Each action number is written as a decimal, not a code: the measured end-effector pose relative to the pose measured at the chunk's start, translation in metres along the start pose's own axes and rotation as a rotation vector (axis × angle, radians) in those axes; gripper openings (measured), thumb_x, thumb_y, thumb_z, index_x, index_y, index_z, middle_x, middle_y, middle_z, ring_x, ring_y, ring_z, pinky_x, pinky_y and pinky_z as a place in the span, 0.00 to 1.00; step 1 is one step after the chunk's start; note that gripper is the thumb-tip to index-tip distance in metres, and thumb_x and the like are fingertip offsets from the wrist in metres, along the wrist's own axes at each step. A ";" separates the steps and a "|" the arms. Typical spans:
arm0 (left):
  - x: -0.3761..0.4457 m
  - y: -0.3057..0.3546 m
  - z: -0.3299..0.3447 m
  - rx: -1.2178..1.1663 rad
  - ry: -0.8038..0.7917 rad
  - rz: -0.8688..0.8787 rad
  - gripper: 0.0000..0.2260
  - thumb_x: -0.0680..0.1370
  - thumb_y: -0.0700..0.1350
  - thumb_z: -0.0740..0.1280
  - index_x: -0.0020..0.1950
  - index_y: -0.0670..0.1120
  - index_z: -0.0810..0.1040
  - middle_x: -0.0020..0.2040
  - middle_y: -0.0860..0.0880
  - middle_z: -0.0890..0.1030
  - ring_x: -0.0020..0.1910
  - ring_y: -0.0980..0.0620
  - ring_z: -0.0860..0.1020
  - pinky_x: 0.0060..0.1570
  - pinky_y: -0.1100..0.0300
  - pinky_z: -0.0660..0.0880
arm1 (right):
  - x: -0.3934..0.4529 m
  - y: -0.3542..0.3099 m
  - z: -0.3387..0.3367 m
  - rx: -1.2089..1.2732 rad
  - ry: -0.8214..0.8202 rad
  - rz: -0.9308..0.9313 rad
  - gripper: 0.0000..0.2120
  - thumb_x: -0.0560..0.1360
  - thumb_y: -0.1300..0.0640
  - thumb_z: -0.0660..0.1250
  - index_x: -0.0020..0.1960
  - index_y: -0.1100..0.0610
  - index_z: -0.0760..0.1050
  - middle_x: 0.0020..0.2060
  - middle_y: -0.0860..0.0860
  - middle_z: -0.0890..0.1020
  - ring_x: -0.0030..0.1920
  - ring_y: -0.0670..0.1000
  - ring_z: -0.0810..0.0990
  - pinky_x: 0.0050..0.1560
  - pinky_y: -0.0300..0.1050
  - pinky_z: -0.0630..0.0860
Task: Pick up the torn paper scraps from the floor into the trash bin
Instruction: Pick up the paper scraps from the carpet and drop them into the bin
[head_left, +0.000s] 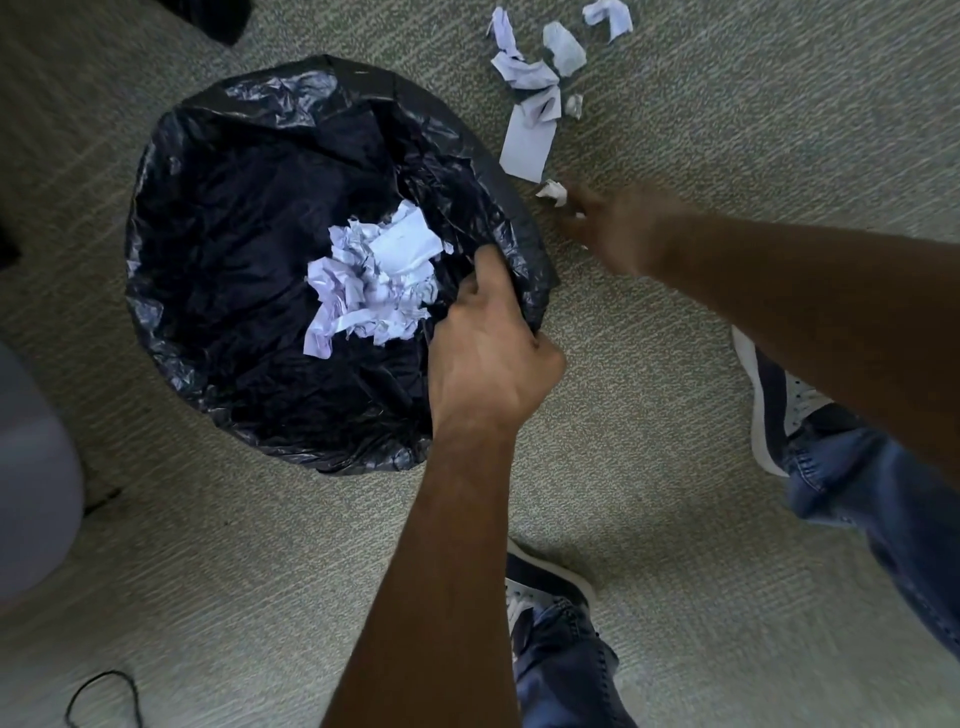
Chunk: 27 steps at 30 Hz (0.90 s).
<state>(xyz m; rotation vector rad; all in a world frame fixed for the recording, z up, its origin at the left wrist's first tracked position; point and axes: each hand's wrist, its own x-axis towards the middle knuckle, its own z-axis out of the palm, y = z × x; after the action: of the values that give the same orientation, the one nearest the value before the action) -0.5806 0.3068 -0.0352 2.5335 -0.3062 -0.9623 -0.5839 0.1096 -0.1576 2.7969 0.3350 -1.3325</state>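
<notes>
A round trash bin (218, 171) lined with a black plastic bag stands on the carpet, with a heap of crumpled white paper (374, 280) inside. My left hand (488, 353) grips the bag at the bin's right rim. My right hand (618, 228) is blurred and reaches over the carpet right of the bin. A small white scrap (553, 191) sits at its fingertips; whether the fingers pinch it I cannot tell. Several more torn scraps (535, 78) lie on the floor beyond, including a flat rectangular piece (527, 148).
Grey-green carpet (675, 597) covers the floor. My two shoes (779, 400) and jeans are at the bottom right. A thin black cable (104, 696) loops at the bottom left. A pale rounded object (31, 478) sits at the left edge, and a dark object (218, 15) at the top.
</notes>
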 end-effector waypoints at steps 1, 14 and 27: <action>0.001 -0.001 0.000 -0.001 -0.004 -0.003 0.25 0.69 0.42 0.67 0.62 0.47 0.59 0.43 0.44 0.77 0.39 0.44 0.78 0.44 0.50 0.77 | -0.001 -0.001 0.003 -0.028 0.005 -0.031 0.24 0.82 0.58 0.58 0.78 0.53 0.60 0.76 0.60 0.59 0.54 0.67 0.80 0.46 0.55 0.78; -0.001 0.004 0.004 0.035 -0.003 -0.026 0.28 0.70 0.43 0.68 0.64 0.49 0.57 0.43 0.46 0.76 0.37 0.48 0.73 0.45 0.54 0.75 | 0.007 -0.004 0.005 0.251 0.312 0.083 0.29 0.80 0.62 0.63 0.78 0.48 0.59 0.66 0.58 0.71 0.46 0.65 0.82 0.31 0.49 0.72; -0.001 0.004 0.007 0.040 0.015 -0.038 0.26 0.70 0.43 0.68 0.61 0.51 0.56 0.42 0.47 0.76 0.36 0.47 0.75 0.44 0.52 0.77 | 0.029 0.000 0.014 0.077 0.207 0.006 0.15 0.82 0.63 0.58 0.67 0.65 0.73 0.65 0.62 0.69 0.58 0.65 0.76 0.52 0.55 0.79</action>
<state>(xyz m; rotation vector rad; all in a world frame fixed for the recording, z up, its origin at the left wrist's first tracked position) -0.5861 0.3015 -0.0371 2.5898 -0.2766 -0.9599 -0.5768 0.1131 -0.1885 3.0044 0.2857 -1.0792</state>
